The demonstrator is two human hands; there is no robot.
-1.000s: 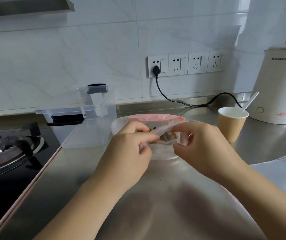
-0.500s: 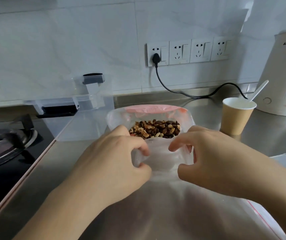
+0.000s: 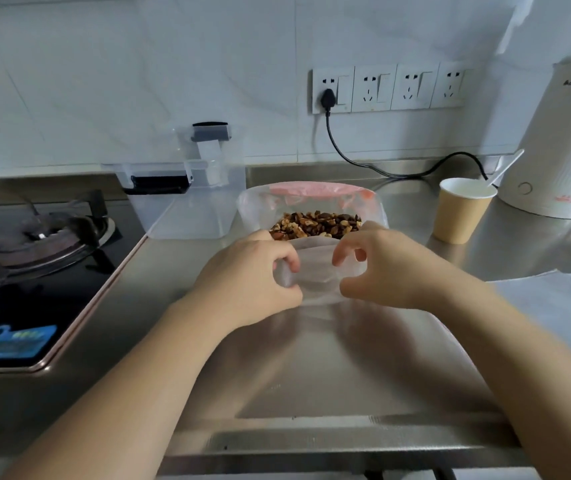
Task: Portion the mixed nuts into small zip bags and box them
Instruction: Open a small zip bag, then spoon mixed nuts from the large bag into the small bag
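A small clear zip bag stands on the steel counter between my hands, its mouth held apart. My left hand pinches its left edge and my right hand pinches its right edge. Right behind it sits a large clear bag with a pink zip strip, open at the top, holding mixed nuts. A clear plastic box with black latches stands open at the back left, its lid leaning on the wall.
A gas hob fills the left side. A paper cup with a white spoon stands at the right, beside a white kettle and its black cord. More flat clear bags lie at the right edge.
The small bag has come down from in front of the nut bag onto the counter and its mouth has been pulled apart. The nuts, hidden before, now show.
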